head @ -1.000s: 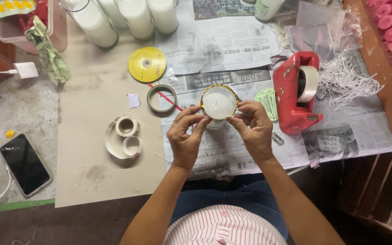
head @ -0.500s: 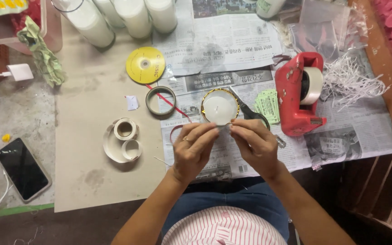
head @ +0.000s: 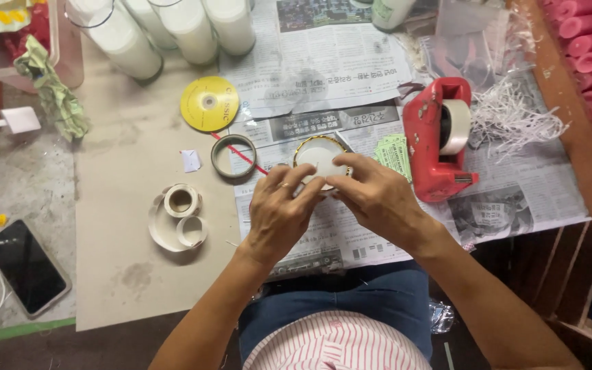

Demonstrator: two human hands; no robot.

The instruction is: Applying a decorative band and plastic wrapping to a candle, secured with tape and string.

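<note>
Seen from above: a worn grey table [head: 8, 178], stained and dusty, partly covered by a sheet of brown cardboard [head: 125, 274] and spread newspapers [head: 323, 75]. Along the near left edge, a thin green strip [head: 15, 332]. At right, a reddish-brown wooden ledge [head: 570, 157] over dark wooden compartments [head: 563, 274]. Lit evenly, softly, without hard shadows. No walls or windows in view.

A red tape dispenser [head: 440, 140], a yellow disc [head: 209, 103] and a black phone [head: 27, 266] lie on the table [head: 125, 274].
</note>
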